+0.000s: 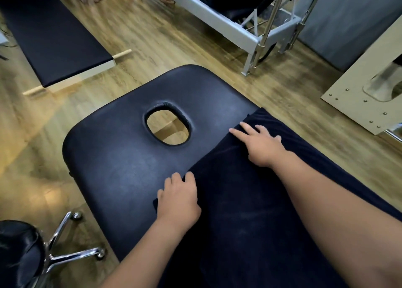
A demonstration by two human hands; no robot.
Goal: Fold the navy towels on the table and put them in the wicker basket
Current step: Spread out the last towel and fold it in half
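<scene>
A navy towel [243, 205] lies spread over the right part of the black padded table [121, 157], reaching off the frame at lower right. My left hand [178, 198] rests on the towel's near left edge, fingers curled over that edge. My right hand [258, 144] lies flat on the towel's far edge, fingers spread and pointing left. No wicker basket is in view.
The table has an oval face hole [167, 125] ahead of my hands. A black stool with chrome legs [54, 250] stands at lower left. Another black bench [54, 39] and a grey metal frame [250, 35] stand on the wooden floor beyond. A beige panel [365, 91] is at right.
</scene>
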